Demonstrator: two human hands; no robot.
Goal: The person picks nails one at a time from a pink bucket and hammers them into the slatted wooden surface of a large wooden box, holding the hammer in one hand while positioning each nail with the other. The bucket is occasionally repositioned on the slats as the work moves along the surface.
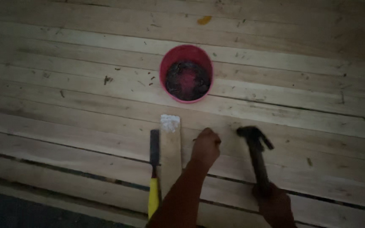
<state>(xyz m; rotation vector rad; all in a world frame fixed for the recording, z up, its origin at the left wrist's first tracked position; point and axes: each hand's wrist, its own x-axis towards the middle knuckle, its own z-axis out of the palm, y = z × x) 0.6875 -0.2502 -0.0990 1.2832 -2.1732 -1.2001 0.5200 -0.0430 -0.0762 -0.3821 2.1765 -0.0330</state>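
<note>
My left hand rests on the pale wooden planks, fingers pinched together around something small, likely a nail, too small to make out clearly. My right hand grips the handle of a dark claw hammer, whose head hovers just right of the left hand's fingers. A short loose board lies left of my left arm, its far end whitish. A chisel with a yellow handle and dark blade lies alongside that board.
A red plastic bowl holding dark small pieces stands on the planks beyond my hands. Dark gaps run between the near planks. A small orange scrap lies far back. Scattered debris dots the wood.
</note>
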